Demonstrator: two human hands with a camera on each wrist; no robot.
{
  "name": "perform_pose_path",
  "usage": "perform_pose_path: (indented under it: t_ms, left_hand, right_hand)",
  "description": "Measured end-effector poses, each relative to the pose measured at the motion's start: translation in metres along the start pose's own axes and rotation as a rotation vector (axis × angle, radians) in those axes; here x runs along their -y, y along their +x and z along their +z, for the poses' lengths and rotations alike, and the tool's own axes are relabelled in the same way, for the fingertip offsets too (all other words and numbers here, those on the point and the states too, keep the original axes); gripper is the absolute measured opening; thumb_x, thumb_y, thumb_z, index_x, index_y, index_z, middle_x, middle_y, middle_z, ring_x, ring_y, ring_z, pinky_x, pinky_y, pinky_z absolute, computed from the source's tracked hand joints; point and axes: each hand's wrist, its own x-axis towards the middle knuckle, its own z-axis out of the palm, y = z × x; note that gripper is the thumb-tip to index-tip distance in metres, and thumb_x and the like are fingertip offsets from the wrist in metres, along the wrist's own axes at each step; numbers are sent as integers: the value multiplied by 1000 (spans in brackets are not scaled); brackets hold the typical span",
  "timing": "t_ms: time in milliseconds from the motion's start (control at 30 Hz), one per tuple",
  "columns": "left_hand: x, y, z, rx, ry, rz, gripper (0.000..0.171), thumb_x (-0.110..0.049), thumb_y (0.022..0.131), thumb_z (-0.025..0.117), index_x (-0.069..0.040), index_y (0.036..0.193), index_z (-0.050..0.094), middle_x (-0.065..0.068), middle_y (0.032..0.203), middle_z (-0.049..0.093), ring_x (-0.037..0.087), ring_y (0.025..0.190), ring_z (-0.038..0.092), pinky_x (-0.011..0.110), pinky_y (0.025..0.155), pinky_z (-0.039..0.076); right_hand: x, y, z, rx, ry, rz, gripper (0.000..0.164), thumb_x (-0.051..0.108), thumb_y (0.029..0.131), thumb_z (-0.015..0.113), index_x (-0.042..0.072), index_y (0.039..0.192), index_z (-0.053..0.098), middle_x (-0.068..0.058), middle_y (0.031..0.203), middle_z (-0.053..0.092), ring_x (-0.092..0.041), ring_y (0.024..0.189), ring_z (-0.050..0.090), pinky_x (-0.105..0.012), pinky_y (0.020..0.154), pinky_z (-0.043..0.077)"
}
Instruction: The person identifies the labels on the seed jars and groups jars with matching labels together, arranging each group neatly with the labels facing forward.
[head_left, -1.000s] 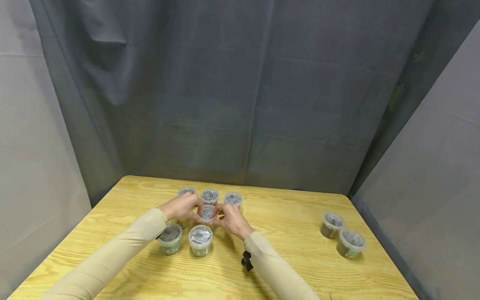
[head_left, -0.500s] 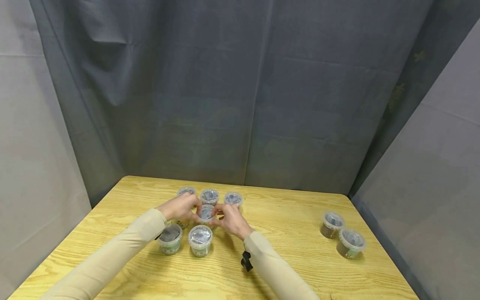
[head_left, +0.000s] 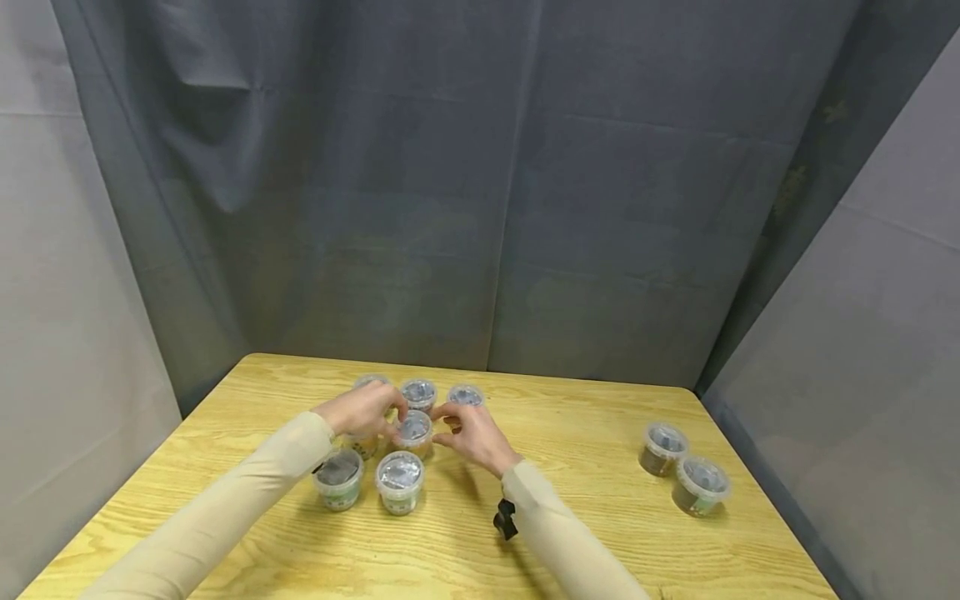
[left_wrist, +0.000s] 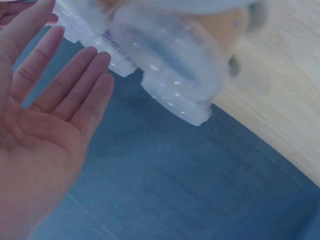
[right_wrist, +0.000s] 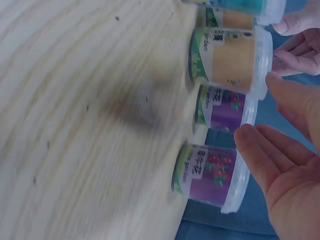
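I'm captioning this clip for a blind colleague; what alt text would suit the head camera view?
Two hands in beige sleeves meet at a small lidded cup in a cluster of cups on a yellow wooden table: the left hand touches it, the right hand sits just beside. Two more lidded cups stand apart at the right, before grey curtains.
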Motion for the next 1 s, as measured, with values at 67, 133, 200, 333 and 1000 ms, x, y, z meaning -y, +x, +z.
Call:
perform_pose_path:
  t_ms: [67, 133, 200, 333, 1000]
  left_hand:
    - [-4, 2, -2, -9, 0, 21, 17, -20, 79, 82, -10, 89, 72, 0, 80, 65, 9, 66, 50, 26, 59, 45]
    - [-8, 4, -5, -12, 0, 35, 14, -19, 83, 79, -10, 91, 72, 0, 87, 69, 8, 69, 55, 29, 64, 51]
    - [-14, 8, -7, -17, -5, 38, 12, -21, 86, 76, -11, 92, 73, 1, 94, 71, 8, 74, 60, 31, 70, 55]
    - [-25, 18, -8, -26, 1, 58, 9, -24, 91, 71, -15, 90, 73, -2, 95, 72, 10, 80, 66, 34, 78, 58]
    - [-95, 83, 19, 22, 120, 153, 18, -31, 92, 70, -19, 78, 68, -8, 86, 69, 4, 71, 57, 26, 70, 53]
  right_hand:
    - [0, -3, -4, -14, -27, 2, 27, 13, 88, 74, 7, 114, 70, -13, 115, 70, -32, 106, 67, -37, 87, 59]
    - [0, -5, -8, -32, -69, 17, 22, 16, 90, 72, 8, 111, 71, -10, 110, 72, -27, 101, 69, -34, 84, 59]
    - [0, -7, -13, -57, -130, 25, 19, 18, 91, 71, 8, 108, 72, -8, 106, 73, -24, 96, 70, -33, 81, 59]
    - [-1, -14, -28, -101, -241, 41, 16, 19, 91, 70, 9, 103, 74, -7, 103, 75, -23, 92, 70, -37, 79, 59]
    - [-39, -69, -94, -152, -242, 260, 20, 15, 89, 72, 4, 107, 73, -13, 112, 72, -35, 108, 65, -48, 86, 57]
